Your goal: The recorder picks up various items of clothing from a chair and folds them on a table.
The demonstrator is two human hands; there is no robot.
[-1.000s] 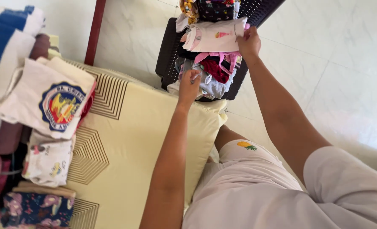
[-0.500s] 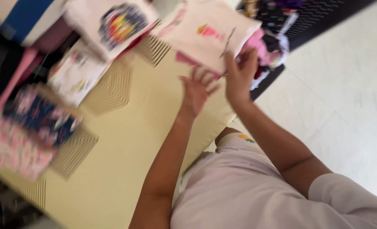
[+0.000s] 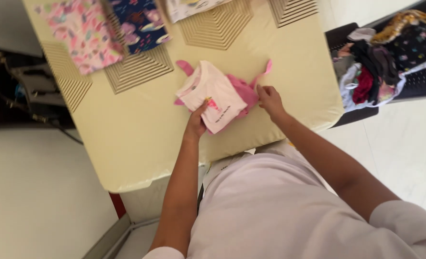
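**White and pink garment pressed flat on the yellow pad**

A small white top with a pink garment bunched beneath it is laid near the middle of the pale yellow padded surface, which is patterned with brown line motifs. The left hand is set on the lower edge of the white top, its fingers pressed down on the cloth rather than closed around it. The right hand is placed at the right edge of the pink garment, the fingers loosely curled and touching the fabric; whether a fold is pinched cannot be told. Folded patterned clothes, one pink floral piece and one dark blue piece, are seen at the far edge of the pad. A heap of unfolded clothes is held on a dark chair to the right, well apart from the hands.
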